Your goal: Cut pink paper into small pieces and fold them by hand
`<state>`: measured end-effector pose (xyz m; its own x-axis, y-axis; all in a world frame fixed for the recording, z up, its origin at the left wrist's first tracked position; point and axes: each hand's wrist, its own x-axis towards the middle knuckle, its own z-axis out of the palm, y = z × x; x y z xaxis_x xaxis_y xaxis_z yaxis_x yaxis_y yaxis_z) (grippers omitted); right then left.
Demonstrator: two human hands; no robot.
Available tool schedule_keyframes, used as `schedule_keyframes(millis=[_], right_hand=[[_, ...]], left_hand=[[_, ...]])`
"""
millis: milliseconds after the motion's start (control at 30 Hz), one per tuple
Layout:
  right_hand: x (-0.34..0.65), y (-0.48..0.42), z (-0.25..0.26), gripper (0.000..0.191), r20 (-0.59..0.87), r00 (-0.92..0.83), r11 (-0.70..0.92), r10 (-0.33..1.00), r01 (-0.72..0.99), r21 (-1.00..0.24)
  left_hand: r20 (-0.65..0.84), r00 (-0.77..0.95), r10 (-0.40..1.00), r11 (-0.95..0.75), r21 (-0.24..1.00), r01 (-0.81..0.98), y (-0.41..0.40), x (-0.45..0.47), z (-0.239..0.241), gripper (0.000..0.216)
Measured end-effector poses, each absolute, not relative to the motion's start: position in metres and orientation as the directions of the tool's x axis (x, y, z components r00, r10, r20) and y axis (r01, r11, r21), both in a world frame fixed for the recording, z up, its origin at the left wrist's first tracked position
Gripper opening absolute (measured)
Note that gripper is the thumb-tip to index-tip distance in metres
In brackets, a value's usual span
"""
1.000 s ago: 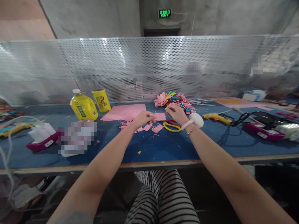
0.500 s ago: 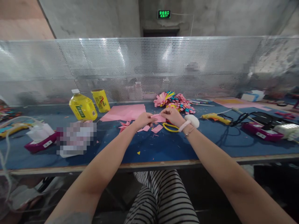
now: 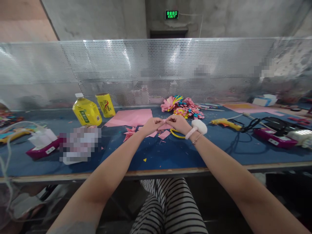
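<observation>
My left hand (image 3: pixel 152 126) and my right hand (image 3: pixel 179 123) meet above the blue table, fingertips pinched on a small piece of pink paper (image 3: pixel 165 121). Most of that piece is hidden by my fingers. Below it lie loose pink paper scraps (image 3: pixel 164 134). Yellow scissor-like handles (image 3: pixel 177 134) show partly beneath my right hand. Left of my left hand are some cut pink paper pieces (image 3: pixel 129 132), and behind it lies a large pink paper sheet (image 3: pixel 130 117). A pile of pink, yellow and blue paper flowers (image 3: pixel 187 109) sits behind my right hand.
At the left stand a yellow liquid bottle (image 3: pixel 87 111), a yellow packet (image 3: pixel 105 105) and a purple power strip (image 3: pixel 45 149). To the right lie a yellow glue gun (image 3: pixel 226 123) and another purple power strip (image 3: pixel 274 138) with cables. A perforated metal screen (image 3: pixel 117 71) runs along the back.
My hands have drawn closer together, with my right fingers nearer my left ones. Less of the pink paper piece shows between them now.
</observation>
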<state>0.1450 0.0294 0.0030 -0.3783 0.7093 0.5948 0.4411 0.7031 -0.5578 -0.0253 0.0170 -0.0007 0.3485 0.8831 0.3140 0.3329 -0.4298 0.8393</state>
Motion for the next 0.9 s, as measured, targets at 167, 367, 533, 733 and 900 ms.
schedule_keyframes(millis=[167, 367, 533, 733, 900], right_hand=[[0.144, 0.029, 0.005, 0.018, 0.567, -0.349, 0.666, 0.746, 0.407, -0.625], [0.145, 0.029, 0.009, 0.016, 0.555, -0.319, 0.640, 0.769, 0.368, -0.675], [0.150, 0.035, 0.007, 0.018, 0.563, -0.369, 0.669, 0.739, 0.312, -0.674], [0.154, 0.038, 0.008, 0.021, 0.562, -0.374, 0.672, 0.738, 0.334, -0.661], [0.155, 0.035, 0.010, 0.019, 0.573, -0.314, 0.653, 0.757, 0.388, -0.651]], left_hand=[[0.353, 0.353, 0.866, -0.483, 0.770, 0.416, 0.016, -0.026, 0.003, 0.027], [0.192, 0.417, 0.888, -0.325, 0.904, 0.278, 0.013, -0.026, 0.008, 0.027], [0.135, 0.476, 0.869, -0.255, 0.946, 0.197, 0.013, -0.028, 0.007, 0.035], [0.207, 0.469, 0.858, -0.339, 0.916, 0.215, 0.009, -0.029, 0.008, 0.038], [0.410, 0.362, 0.837, -0.541, 0.719, 0.436, 0.006, -0.031, 0.008, 0.032]])
